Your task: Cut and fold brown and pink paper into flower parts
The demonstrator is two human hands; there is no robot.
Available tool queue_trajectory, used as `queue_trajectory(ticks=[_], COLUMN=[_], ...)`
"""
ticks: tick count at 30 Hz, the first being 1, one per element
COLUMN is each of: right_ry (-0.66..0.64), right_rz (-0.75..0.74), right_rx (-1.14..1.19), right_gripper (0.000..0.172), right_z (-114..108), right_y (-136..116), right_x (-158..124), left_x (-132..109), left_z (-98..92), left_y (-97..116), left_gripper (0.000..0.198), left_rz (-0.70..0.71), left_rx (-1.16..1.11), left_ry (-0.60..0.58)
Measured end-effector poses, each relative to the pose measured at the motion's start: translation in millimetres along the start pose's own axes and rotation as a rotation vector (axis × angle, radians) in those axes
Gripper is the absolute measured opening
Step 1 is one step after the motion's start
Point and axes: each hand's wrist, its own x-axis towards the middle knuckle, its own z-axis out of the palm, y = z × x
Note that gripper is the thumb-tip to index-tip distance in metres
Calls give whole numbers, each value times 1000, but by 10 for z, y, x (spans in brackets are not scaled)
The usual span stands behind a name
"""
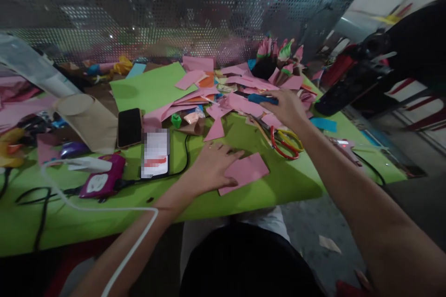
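My left hand (215,167) lies open with its fingers spread, its fingertips on a pink paper rectangle (251,172) near the table's front edge. Farther off, my right hand (288,107) has its fingers closed at the end of a slim blue-handled tool (258,98). The far end of that tool lies among pink paper pieces (240,104), so its kind cannot be made out. Scissors with red and yellow handles (287,144) rest on the green tabletop (292,181), just below my right wrist. A pink paper triangle (215,130) is beyond my left hand.
Left of my hand lie a lit phone (155,162), a dark phone (129,127) and a purple box with cables (103,176). A white cable (139,236) crosses my left forearm. A glue gun (344,145) sits at right. Behind are green paper (146,84) and a perforated metal panel (174,9).
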Motion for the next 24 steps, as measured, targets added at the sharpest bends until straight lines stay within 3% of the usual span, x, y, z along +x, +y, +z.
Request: queue_trajectory(ticks=[3, 8, 12, 15, 17, 21, 24], right_ry=[-27, -91, -93, -93, -121, -323, -388], right_rz=[20, -41, -68, -84, -96, -59, -43], right_rx=[-49, -20, 8, 14, 141, 682, 822], right_gripper=[36, 30, 26, 25, 26, 44, 39], right_z=[200, 366, 412, 345, 247, 41, 2], right_y=[-5, -84, -116, -154, -216, -415, -508], right_x=[231, 307, 304, 282, 228, 29, -70], left_x=[15, 32, 54, 100, 143, 236, 271], left_z=[-31, -78, -84, -85, -101, -128, -91], left_y=[13, 11, 8, -3, -17, -52, -70], left_gripper=[70, 22, 30, 33, 32, 29, 31], left_rz=[-60, -195, -285, -328, -365, -426, -466], left_rx=[-15, -210, -517, -729, -808, -828, -862], left_ry=[-7, -19, 53, 191, 290, 391, 417])
